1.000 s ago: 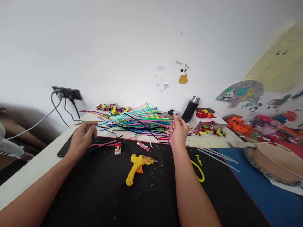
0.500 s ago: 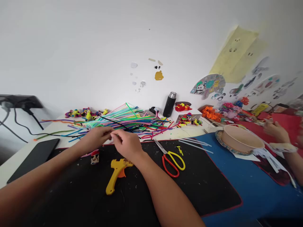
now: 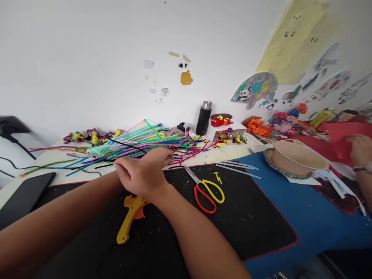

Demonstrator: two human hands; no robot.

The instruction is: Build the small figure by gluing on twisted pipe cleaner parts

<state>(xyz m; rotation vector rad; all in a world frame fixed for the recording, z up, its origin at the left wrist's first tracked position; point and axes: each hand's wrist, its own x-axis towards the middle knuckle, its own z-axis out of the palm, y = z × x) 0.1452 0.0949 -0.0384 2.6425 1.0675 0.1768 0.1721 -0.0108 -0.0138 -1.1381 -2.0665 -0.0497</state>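
Observation:
My forearms cross over the black mat (image 3: 247,217). My left hand (image 3: 159,155) reaches to the right behind my right one, at the near edge of a pile of coloured pipe cleaners (image 3: 128,141). Its fingers look curled; what they hold, if anything, is hidden. In front, my right hand (image 3: 142,176) is closed, thumb against the fingers, and its contents cannot be made out. Below it lies a yellow glue gun (image 3: 128,224), partly covered by the hand. Scissors (image 3: 205,190) with one red and one yellow handle rest to the right, beside a small yellow piece (image 3: 217,177).
White glue sticks (image 3: 238,167) lie at the mat's back edge. A black thermos (image 3: 204,118) and a white box (image 3: 229,130) stand by the wall. A phone (image 3: 26,197) is at left. On the right are a round bowl (image 3: 299,161) and another person's hand (image 3: 360,149) on red material.
The hands were together in a pinch. My left hand has since moved right, passing behind my right hand to the pile's edge. The view has shifted slightly; a small red-topped figure is now hidden.

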